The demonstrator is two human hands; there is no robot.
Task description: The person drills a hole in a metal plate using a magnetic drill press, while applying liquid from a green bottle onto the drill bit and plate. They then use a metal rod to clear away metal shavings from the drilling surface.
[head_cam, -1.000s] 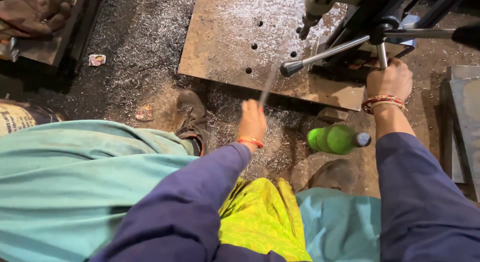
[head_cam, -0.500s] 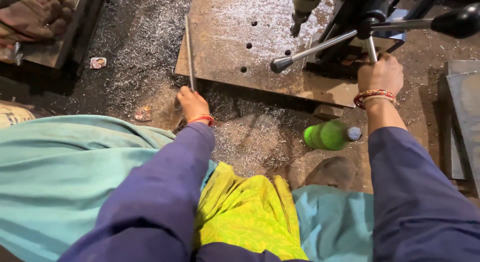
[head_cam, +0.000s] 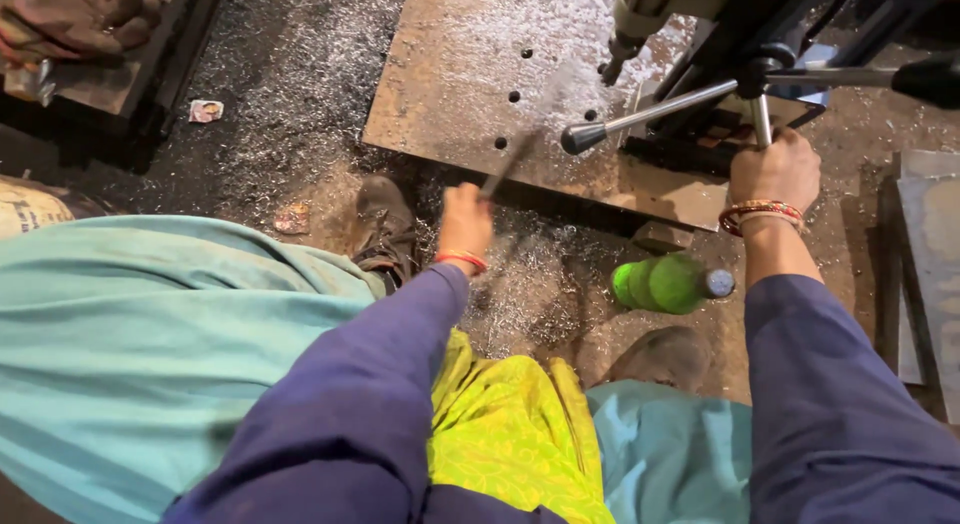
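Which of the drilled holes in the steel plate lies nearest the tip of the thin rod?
The lowest hole, by the plate's near edge: the rod in the left hand points at it; the other holes lie farther up.

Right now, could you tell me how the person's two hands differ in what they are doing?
The left hand holds a thin rod angled toward the drilled steel plate; the right hand grips a drill-press handle. The left is low by the plate's edge, the right farther up by the machine. Both are bare, with wrist bangles and purple sleeves.
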